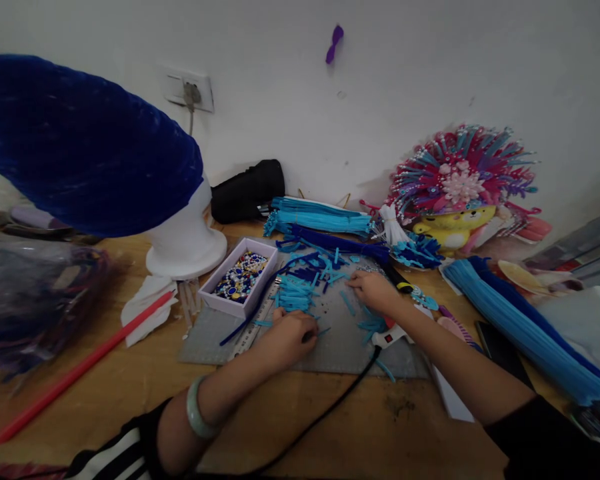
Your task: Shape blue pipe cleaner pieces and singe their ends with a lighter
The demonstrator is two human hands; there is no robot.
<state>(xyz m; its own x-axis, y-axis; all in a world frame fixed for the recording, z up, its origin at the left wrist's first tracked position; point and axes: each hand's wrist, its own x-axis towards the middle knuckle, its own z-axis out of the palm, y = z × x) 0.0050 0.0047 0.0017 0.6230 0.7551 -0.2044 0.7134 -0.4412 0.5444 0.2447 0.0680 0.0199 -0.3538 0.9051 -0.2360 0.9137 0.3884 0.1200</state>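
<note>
My left hand (293, 337) rests on the grey cutting mat (330, 357), fingers curled at the near edge of a pile of short light-blue chenille stem pieces (296, 293). Whatever is between those fingers is hidden. Over to the right, my right hand (375, 291) reaches down to the mat with its fingertips drawn together, close to loose blue pieces (347, 303); I cannot make out anything in them. Dark-blue cut pieces (305, 267) lie scattered behind the pile. A metal ruler (253, 333) lies left of my left hand. Below my right forearm is a white glue gun (391, 335) with a red switch.
A lilac box of beads (215, 303) stands left of the ruler. The white head stand (185, 233) bears a tall blue form (90, 147). Chenille bundles (325, 217) lie at the back, others (525, 327) at right. A black cable (325, 410) crosses the front.
</note>
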